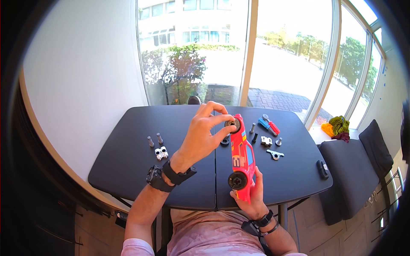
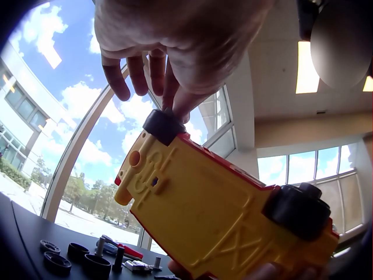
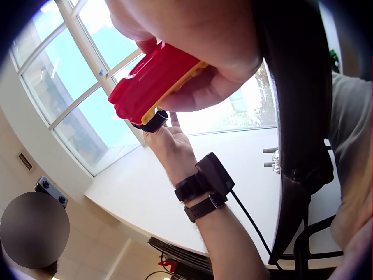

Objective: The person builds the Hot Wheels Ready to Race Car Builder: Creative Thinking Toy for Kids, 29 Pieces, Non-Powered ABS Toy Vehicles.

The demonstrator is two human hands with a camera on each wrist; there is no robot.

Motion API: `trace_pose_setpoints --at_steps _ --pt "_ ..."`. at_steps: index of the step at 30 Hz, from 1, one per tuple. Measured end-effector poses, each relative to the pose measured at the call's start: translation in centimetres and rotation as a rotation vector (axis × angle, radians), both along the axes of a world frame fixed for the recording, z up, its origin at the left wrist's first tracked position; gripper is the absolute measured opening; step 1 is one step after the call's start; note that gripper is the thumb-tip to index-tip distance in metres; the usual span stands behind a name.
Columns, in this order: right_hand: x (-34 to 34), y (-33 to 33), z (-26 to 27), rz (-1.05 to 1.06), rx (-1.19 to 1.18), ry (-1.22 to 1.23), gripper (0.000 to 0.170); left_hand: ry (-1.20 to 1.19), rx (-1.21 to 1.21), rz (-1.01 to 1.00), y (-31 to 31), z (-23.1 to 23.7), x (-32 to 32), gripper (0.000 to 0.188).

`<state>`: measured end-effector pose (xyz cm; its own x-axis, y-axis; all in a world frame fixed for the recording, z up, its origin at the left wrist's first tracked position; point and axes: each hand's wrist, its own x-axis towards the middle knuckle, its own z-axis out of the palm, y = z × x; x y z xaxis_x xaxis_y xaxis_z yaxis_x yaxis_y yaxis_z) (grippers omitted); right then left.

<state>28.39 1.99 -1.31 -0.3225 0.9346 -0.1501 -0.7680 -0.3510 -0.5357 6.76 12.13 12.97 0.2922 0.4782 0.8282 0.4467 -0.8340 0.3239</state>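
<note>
A red toy car [image 1: 238, 149] with a yellow underside [image 2: 192, 198] is held up over the table, its side with two black wheels facing the head camera. My right hand [image 1: 253, 198] grips the car's lower end, fingers wrapped beneath the body. At the upper end, the thumb and index finger of my left hand [image 1: 204, 134] pinch at the centre of the wheel [image 2: 164, 126], with the other fingers extended. Whether a small part sits between those fingertips I cannot tell. The other wheel [image 1: 237, 180] is near my right hand.
Blue [image 1: 264, 123] and red screwdrivers [image 1: 273, 126] lie at the table's back right. Near them are grey and black bolts [image 1: 255, 137], a silver block [image 1: 266, 141] and a silver bracket [image 1: 275, 155]. Black wheel parts [image 2: 57, 262] lie behind the car. Another silver piece [image 1: 161, 152] sits left.
</note>
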Motion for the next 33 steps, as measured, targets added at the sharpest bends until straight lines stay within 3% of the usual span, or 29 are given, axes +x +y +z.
trace_pose_setpoints --at_steps 4,7,10,13,16,19,22,25,26,30,33 --pt "0.0 0.0 -0.1 -0.004 -0.002 0.007 0.066 -0.048 -0.101 -0.052 -0.2 0.1 -0.1 0.027" --pt "-0.4 -0.3 0.9 -0.045 -0.033 -0.026 0.066 -0.01 0.019 0.044 -1.2 0.4 0.3 0.033" --pt "-0.2 -0.2 0.2 -0.035 -0.018 -0.023 0.066 0.134 0.065 0.148 -2.4 -0.5 0.8 0.037" --pt "1.2 0.8 -2.3 0.109 0.119 0.161 0.065 0.254 0.068 0.204 -5.0 0.6 0.0 0.038" --pt "1.0 0.8 -2.1 0.075 0.089 0.154 0.066 0.206 -0.155 0.027 -6.8 0.2 -1.2 0.037" --pt "1.0 0.5 -1.7 0.065 0.083 0.118 0.065 0.135 -0.508 0.046 -8.7 0.2 -1.2 0.038" --pt "0.5 0.3 -1.3 0.013 0.116 0.068 0.066 0.02 -0.675 0.029 -9.4 -2.4 -1.0 0.044" --pt "-0.6 -0.3 0.3 -0.052 0.198 -0.115 0.066 -0.182 -0.859 -0.154 -9.2 -6.3 -0.8 0.067" --pt "-0.8 -0.5 0.5 -0.029 0.226 -0.072 0.062 -0.289 -0.913 -0.21 -9.0 -7.9 -0.6 0.071" --pt "-2.1 -0.2 -0.3 -0.166 0.284 -0.173 0.055 -0.542 -0.956 -0.259 -8.4 -12.0 0.2 0.075" --pt "-3.1 -0.4 0.2 -0.199 0.376 -0.352 0.064 -0.678 -1.019 -0.289 -8.2 -13.4 0.2 0.072"
